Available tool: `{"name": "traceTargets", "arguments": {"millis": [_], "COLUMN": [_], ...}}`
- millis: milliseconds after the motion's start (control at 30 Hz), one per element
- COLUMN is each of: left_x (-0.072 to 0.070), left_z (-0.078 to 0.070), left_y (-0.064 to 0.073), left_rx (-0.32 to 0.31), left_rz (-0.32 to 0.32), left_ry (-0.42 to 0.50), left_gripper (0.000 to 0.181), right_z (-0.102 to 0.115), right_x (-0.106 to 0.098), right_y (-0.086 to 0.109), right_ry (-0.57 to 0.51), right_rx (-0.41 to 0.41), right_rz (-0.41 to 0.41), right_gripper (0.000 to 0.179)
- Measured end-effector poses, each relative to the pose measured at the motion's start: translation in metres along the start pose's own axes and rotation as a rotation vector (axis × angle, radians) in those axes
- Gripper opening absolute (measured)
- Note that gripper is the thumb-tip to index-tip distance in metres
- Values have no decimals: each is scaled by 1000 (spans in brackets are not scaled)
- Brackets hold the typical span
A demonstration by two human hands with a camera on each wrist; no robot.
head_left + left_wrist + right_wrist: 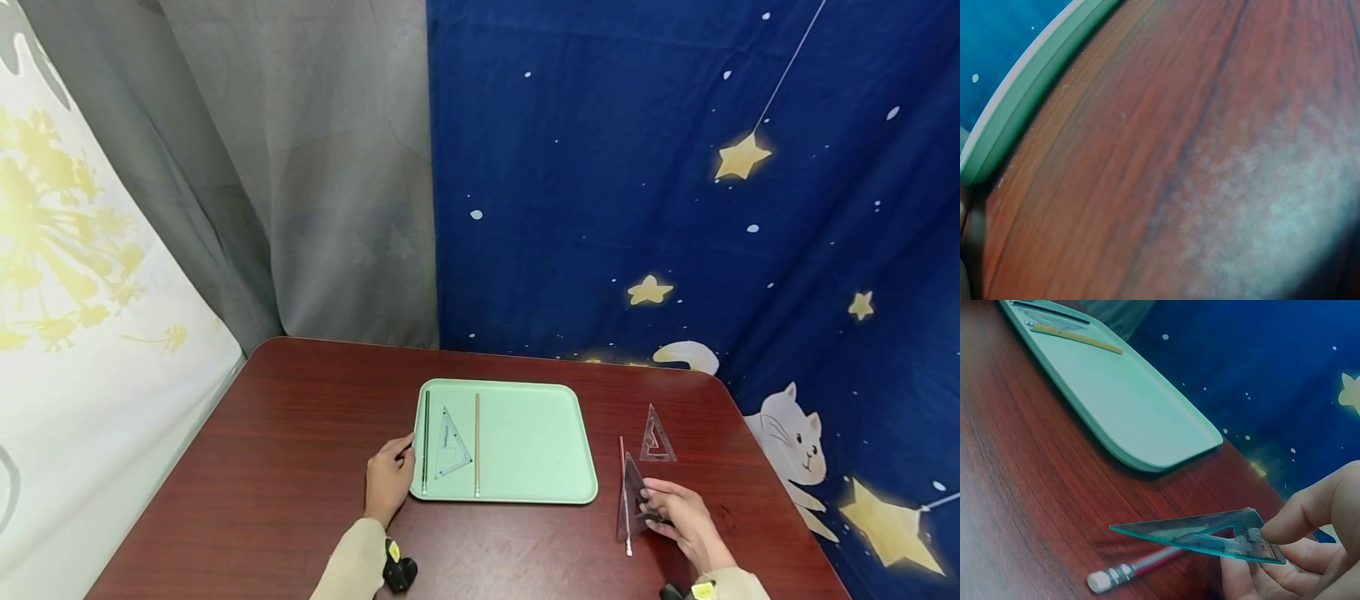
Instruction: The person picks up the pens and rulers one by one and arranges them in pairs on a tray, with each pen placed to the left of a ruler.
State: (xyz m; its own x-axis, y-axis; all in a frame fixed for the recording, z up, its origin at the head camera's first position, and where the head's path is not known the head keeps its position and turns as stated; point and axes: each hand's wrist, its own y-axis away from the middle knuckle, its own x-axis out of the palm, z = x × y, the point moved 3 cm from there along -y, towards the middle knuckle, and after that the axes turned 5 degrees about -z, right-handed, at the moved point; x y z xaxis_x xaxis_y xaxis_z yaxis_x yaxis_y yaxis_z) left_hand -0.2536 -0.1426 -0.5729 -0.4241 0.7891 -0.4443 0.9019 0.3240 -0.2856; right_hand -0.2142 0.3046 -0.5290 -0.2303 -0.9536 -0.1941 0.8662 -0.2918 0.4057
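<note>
In the head view my left hand (390, 477) is at the left rim of a light green tray (525, 442), thumb and fingers gripping its edge. On the tray lie a dark pencil (426, 442), a clear set square (450, 450) and a yellow pencil (477, 446). To the right of the tray, my right hand (681, 518) pinches a transparent set square (1250, 534) by one corner between thumb and fingers. It is tilted and overlaps a red pencil (1154, 559) with a white eraser end. A further set square (657, 446) lies beyond that hand.
The brown wood-grain table (300, 417) carries everything. Behind it hang a grey curtain (352, 208) and a blue star-patterned cloth (585, 183). Glare shows on the tabletop in the left wrist view.
</note>
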Motion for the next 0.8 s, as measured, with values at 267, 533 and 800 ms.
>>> {"name": "traceTargets", "arguments": {"millis": [267,533,800], "left_x": [0,0,0], "left_z": [-1,-2,-2], "left_y": [0,0,0], "left_rx": [-8,2,2], "left_rz": [2,-9,-13], "left_ry": [8,-6,-8], "left_gripper": [29,28,28], "right_z": [2,4,3], "right_x": [10,18,27], "right_y": [2,2,0], "right_ry": [15,36,-12], "right_rx": [-11,-16,-28], "right_rz": [35,60,89], "right_gripper": [49,49,51]}}
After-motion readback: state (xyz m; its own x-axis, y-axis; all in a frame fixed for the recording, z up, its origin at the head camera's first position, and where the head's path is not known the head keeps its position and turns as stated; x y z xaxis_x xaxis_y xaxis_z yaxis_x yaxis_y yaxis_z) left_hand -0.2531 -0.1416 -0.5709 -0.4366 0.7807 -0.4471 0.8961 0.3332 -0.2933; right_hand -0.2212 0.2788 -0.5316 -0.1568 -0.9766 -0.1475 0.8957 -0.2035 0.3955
